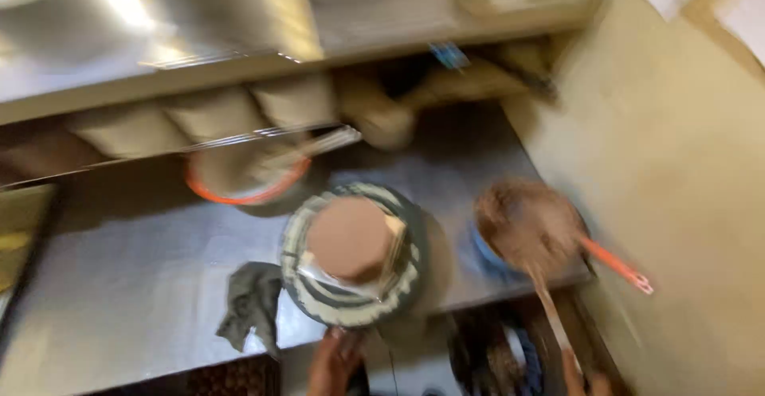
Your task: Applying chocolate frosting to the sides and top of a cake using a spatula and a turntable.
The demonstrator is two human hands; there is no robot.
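The whole head view is motion-blurred. A round bowl with dark and pale stripes (319, 300) sits at the counter's near edge, and a flat brown lump (351, 237) fills its middle. My left hand (335, 362) comes up from below and holds the bowl's near rim. At the bottom right, only a sliver of my right hand (588, 382) shows, closed on a long wooden handle (554, 320). That handle leads up to a brown-coated spoon head (526, 221) over a blue pan (484, 254) with an orange handle (617, 267).
A steel counter (143, 268) carries a crumpled grey cloth (251, 300) left of the bowl and an orange-rimmed sieve (247, 179) behind it. Steel pots (72, 13) stand on the shelves above. A beige wall (677, 205) closes off the right side.
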